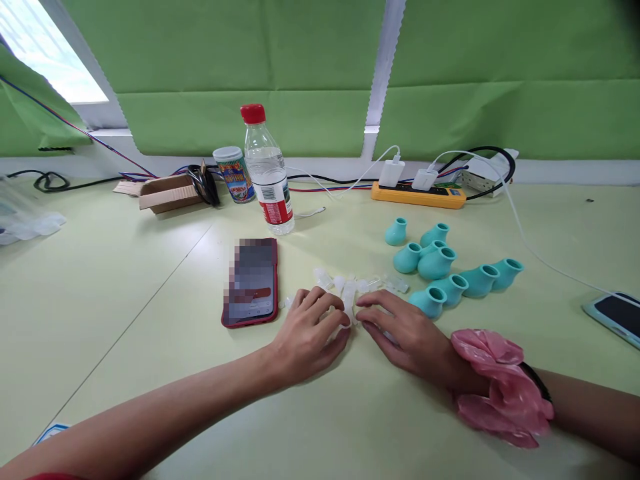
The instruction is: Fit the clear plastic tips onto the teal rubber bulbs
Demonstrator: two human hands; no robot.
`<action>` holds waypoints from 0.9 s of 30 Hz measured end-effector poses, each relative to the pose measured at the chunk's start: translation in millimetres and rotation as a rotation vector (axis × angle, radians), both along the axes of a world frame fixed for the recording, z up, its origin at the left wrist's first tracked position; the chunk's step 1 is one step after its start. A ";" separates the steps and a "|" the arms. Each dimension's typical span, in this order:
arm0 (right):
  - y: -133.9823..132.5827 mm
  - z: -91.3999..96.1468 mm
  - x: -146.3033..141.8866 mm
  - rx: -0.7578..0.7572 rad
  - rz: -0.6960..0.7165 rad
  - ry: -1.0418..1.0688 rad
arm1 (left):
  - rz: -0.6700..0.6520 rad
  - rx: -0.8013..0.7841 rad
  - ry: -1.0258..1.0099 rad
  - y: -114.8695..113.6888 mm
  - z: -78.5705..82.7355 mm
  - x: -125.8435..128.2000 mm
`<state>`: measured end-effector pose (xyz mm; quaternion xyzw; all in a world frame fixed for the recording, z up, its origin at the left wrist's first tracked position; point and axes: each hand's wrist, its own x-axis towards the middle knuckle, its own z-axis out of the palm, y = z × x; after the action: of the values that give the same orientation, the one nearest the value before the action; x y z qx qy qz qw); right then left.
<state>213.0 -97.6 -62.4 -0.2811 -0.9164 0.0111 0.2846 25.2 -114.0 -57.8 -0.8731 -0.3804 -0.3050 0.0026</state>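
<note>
Small translucent white plastic pieces (370,285) lie loosely in a row on the table. My left hand (315,333) is curled at the near end of them, its thumb and forefinger pinched on one translucent piece (349,303). Just to the right, my right hand (407,330) rests low with its fingers bent and apart, their tips close to that same piece. Whether they touch it I cannot tell. Beyond the right hand stand several teal vase-shaped rubbery pieces (436,262) with open round mouths. A pink scrunchie (500,380) circles my right wrist.
Left of the hands lies a red-cased phone (251,283). Behind it stand a water bottle (270,177) and a printed can (235,175). A yellow power strip (419,195) with chargers sits at the back; its white cable runs to another phone (617,313) at right. An open cardboard box (170,193) lies back left.
</note>
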 end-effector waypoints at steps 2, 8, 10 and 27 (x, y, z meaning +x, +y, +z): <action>0.8 0.0 -0.8 0.015 -0.015 -0.038 | 0.027 0.011 0.014 1.3 -1.3 -0.2; 4.6 -1.3 -0.1 0.060 -0.052 -0.170 | 0.110 -0.091 0.060 1.9 0.4 1.3; 4.6 -1.2 0.1 0.077 -0.094 -0.199 | 0.070 -0.140 0.026 0.8 1.9 2.2; -0.2 5.9 1.2 0.285 0.052 0.085 | -0.146 0.000 0.683 10.7 43.7 -25.2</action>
<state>214.2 -97.8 -56.5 -0.2131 -0.9029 -0.0999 0.3598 0.0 -103.2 -14.0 -0.9496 -0.2942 0.0053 0.1081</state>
